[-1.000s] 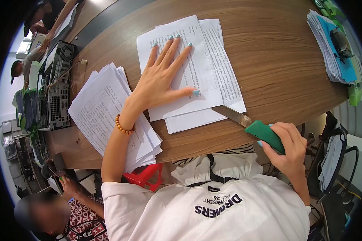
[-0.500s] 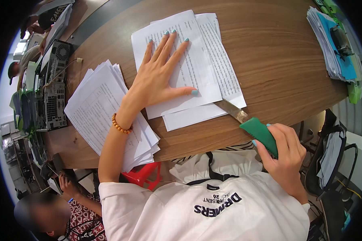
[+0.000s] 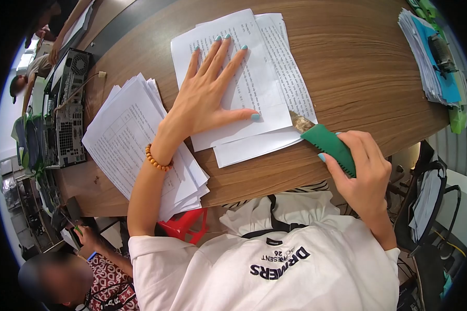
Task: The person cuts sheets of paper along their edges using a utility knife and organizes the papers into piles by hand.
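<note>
My left hand (image 3: 205,93) lies flat with spread fingers on a printed sheet (image 3: 267,106), pressing it on top of other papers (image 3: 290,67). A beaded bracelet circles that wrist. In my right hand (image 3: 362,163) is a knife (image 3: 331,147) by its green handle. Its stained blade points up and left at the right edge of the top sheet. Most of the blade is hidden beneath that sheet; only the part near the handle shows.
A pile of printed papers (image 3: 122,129) lies at the left on the wooden table (image 3: 347,67). Behind it stands a computer case (image 3: 72,109). Clipped files (image 3: 430,57) sit at the far right. A red stool (image 3: 184,226) is below the table edge. Other people are at the left.
My right hand has pushed the knife up and left, so more of its blade is under the top sheet. My left hand stays flat, moving very slightly.
</note>
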A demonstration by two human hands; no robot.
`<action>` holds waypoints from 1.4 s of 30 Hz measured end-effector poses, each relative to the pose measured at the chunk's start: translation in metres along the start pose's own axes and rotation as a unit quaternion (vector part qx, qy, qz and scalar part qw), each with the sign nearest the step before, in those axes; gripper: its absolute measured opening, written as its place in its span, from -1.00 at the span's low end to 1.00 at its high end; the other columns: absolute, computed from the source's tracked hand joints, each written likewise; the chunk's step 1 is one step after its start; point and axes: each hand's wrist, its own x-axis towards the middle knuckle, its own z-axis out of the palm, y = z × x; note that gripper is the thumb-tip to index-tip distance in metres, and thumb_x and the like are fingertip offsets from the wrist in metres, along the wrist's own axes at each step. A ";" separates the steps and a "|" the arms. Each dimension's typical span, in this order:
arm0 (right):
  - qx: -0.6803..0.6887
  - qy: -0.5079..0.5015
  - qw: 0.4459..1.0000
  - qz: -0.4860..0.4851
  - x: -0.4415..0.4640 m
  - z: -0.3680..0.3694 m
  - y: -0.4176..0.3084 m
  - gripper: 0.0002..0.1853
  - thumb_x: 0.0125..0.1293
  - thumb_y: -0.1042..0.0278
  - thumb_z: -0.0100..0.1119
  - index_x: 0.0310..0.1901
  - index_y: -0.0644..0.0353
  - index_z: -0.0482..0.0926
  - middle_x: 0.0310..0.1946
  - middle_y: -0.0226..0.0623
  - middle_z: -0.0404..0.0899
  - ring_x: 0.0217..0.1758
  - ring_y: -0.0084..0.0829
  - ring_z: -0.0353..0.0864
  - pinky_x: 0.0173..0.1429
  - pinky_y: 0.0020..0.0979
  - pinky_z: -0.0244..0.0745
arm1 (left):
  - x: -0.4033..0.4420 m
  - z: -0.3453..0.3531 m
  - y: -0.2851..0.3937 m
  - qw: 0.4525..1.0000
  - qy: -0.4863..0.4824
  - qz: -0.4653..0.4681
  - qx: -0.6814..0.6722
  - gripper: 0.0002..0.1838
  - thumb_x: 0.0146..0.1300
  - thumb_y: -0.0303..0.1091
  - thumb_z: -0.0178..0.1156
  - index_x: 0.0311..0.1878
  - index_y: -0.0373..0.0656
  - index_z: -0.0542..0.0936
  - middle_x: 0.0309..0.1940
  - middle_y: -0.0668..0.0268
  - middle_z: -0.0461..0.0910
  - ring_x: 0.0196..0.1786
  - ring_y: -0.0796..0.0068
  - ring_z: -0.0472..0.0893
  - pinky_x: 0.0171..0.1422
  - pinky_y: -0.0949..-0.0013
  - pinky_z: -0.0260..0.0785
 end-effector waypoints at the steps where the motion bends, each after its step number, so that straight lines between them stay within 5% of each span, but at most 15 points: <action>1: 0.000 0.002 1.000 0.002 0.000 -0.002 0.003 -0.65 -0.09 0.39 0.40 -0.24 0.24 0.52 -0.34 -0.26 0.52 -0.36 -0.29 0.57 -0.39 -0.37 0.50 | 0.000 0.000 0.000 1.000 -0.001 0.001 0.003 0.13 -0.14 0.59 0.01 0.41 -0.01 0.14 0.39 -0.03 0.04 0.46 0.05 -0.02 0.51 -0.01 -0.34; 42: 0.043 0.003 0.995 -0.091 0.054 0.008 0.065 -0.70 -0.04 0.29 0.38 -0.25 0.16 0.56 -0.36 -0.34 0.51 -0.34 -0.35 0.56 -0.35 -0.39 0.51 | 0.000 -0.003 0.000 1.000 -0.027 -0.014 -0.006 0.19 -0.17 0.61 0.01 0.39 -0.13 0.14 0.42 -0.01 -0.02 0.48 0.07 -0.10 0.50 -0.06 -0.40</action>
